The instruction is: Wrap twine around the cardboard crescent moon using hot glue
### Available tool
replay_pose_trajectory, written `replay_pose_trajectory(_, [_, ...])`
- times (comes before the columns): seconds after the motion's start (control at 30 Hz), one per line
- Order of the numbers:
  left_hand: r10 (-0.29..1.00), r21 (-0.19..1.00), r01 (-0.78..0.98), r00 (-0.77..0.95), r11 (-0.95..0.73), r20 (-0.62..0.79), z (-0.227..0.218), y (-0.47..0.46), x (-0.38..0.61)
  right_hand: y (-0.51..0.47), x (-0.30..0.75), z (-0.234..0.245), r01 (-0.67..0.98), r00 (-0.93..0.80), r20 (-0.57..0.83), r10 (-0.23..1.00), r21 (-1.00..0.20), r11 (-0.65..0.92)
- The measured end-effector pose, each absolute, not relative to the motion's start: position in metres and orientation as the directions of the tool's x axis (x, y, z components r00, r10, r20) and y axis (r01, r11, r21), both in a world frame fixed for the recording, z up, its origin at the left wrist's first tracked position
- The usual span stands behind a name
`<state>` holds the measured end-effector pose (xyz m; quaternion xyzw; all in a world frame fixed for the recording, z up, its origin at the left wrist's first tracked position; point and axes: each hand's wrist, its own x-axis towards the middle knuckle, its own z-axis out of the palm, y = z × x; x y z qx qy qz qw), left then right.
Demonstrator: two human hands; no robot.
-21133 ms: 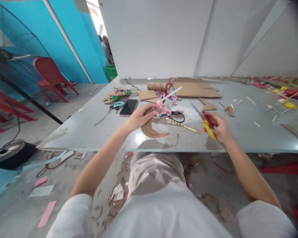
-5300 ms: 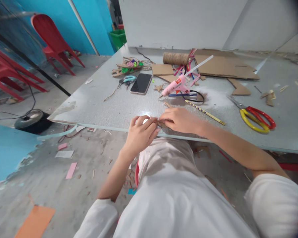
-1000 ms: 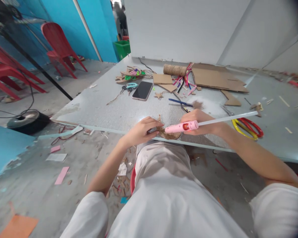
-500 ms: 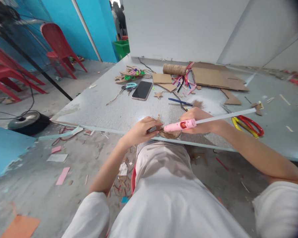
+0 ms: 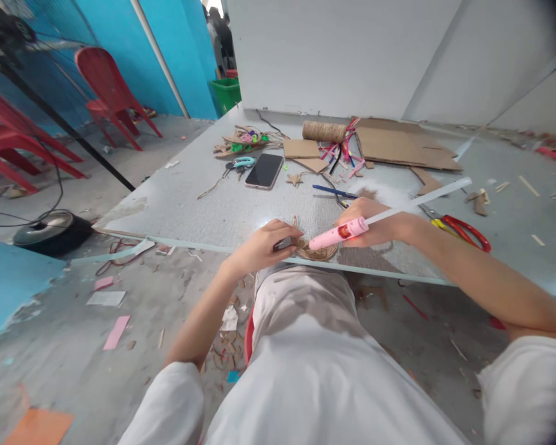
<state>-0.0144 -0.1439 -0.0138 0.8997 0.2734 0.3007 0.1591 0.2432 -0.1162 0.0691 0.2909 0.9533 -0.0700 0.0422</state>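
Observation:
My right hand (image 5: 370,219) is wrapped round a pink hot glue gun (image 5: 333,236), its tip pointing left and down. A long whitish glue stick (image 5: 421,199) sticks out of its back end. Beneath the tip, at the table's near edge, lies a round brown twine-wrapped piece (image 5: 327,253) with a small point standing up at its far side. My left hand (image 5: 275,243) pinches the left side of this piece between thumb and fingers. Part of the piece is hidden by the glue gun and my fingers.
On the grey table (image 5: 180,207) lie a phone (image 5: 264,170), a cardboard star (image 5: 294,179), a blue pen (image 5: 334,191), teal-handled scissors (image 5: 243,162), a twine roll (image 5: 324,131), cardboard sheets (image 5: 398,143) and red-and-yellow-handled pliers (image 5: 466,232). Scraps litter the floor.
The glue gun has tilted, its glue stick end swinging up and away from me. Its tip has shifted slightly right and nearer to me. My left hand stays almost where it was.

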Motion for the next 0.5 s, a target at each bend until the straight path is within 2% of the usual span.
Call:
replay_pose_trajectory(0.17, [0.581, 0.438, 0.396, 0.668, -0.807, 0.466, -0.014, -0.143, -0.014, -0.106, 0.249, 0.069, 0.605, -0.796, -0.163, 0.583, -0.237, 0.76])
replay_pose_trajectory(0.27, [0.588, 0.438, 0.406, 0.668, -0.802, 0.456, -0.013, -0.144, -0.014, -0.102, 0.249, 0.075, 0.612, -0.791, -0.176, 0.586, -0.253, 0.749])
replay_pose_trajectory(0.5, [0.604, 0.45, 0.418, 0.663, -0.789, 0.443, -0.013, -0.145, -0.014, -0.093, 0.24, 0.099, 0.56, -0.828, -0.35, 0.437, -0.485, 0.672])
